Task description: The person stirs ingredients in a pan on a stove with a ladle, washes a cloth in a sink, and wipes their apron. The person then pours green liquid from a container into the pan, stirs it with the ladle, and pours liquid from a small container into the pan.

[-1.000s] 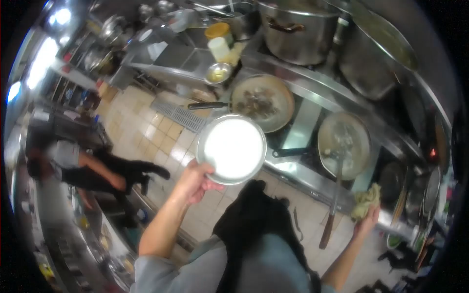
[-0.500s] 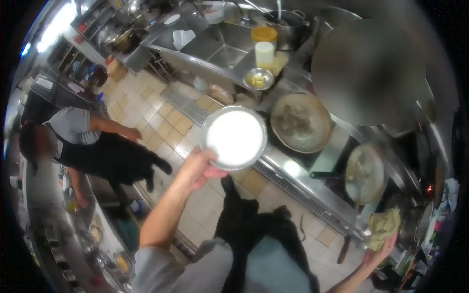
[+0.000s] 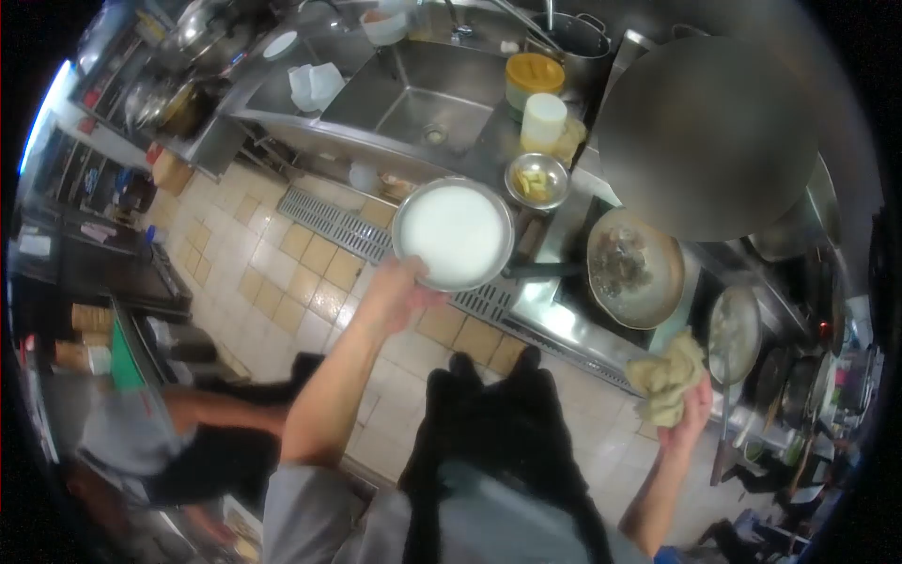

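Hands well apart, a kitchen worker's left hand (image 3: 399, 291) clamps the near rim of a round metal bowl (image 3: 508, 235), mouth upward with white contents (image 3: 453, 233), above the floor (image 3: 221, 221); the right hand (image 3: 691, 412) grips a crumpled cloth (image 3: 665, 376), long axis unclear, near the bench (image 3: 564, 324)'s front edge.

At two o'clock, a wide patch is masked by a round grey blur (image 3: 709, 139). At four, fingertips of the right hand (image 3: 686, 412) are hidden by a crumpled yellow-green cloth (image 3: 665, 376). Toward one, a long steel handle (image 3: 522, 21) is cropped above.
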Motion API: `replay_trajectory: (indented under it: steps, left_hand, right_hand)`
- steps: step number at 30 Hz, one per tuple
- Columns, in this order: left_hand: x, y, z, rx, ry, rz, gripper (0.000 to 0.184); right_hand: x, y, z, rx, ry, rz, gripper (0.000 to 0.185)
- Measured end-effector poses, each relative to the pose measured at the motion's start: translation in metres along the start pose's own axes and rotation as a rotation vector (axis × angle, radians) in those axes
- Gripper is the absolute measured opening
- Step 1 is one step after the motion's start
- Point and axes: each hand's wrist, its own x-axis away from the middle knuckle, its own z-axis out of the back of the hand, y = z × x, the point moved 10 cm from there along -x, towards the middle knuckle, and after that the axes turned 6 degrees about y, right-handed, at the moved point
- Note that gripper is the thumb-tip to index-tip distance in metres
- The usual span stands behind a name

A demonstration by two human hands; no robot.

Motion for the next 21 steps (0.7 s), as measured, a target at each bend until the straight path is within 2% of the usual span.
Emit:
replay_trajectory:
  steps: [3,5,8,10,12,16,18,21]
  left_hand:
    - [-0.038,0.02,0.001,-0.028,0.009,-0.017,0.042]
    - [-0.064,0.029,-0.005,-0.019,-0.016,-0.019,0.042]
    - [-0.104,0.041,-0.011,-0.022,-0.032,-0.012,0.043]
    - [-0.136,0.043,-0.009,-0.036,-0.029,-0.007,0.044]
    - [-0.169,0.038,-0.007,0.019,-0.051,0.095,0.041]
    - [-0.213,0.06,-0.016,-0.036,-0.072,0.04,0.04]
    - [-0.239,0.055,-0.014,0.053,-0.137,0.105,0.043]
    - [-0.28,0.053,-0.021,0.0,-0.234,0.136,0.046]
  right_hand:
    - [-0.008,0.017,-0.043,0.003,-0.065,-0.003,0.044]
    - [-0.018,0.03,-0.055,0.023,-0.053,-0.002,0.051]
    - [-0.027,0.046,-0.082,-0.024,-0.077,-0.019,0.049]
    - [-0.035,0.053,-0.102,-0.094,-0.099,-0.025,0.04]
    - [-0.046,0.062,-0.113,-0.085,-0.093,-0.033,0.04]
    - [-0.072,0.076,-0.151,-0.032,-0.127,-0.063,0.041]
    - [-0.073,0.075,-0.166,-0.001,-0.076,-0.055,0.042]
    - [-0.078,0.072,-0.19,0.052,-0.01,-0.033,0.043]
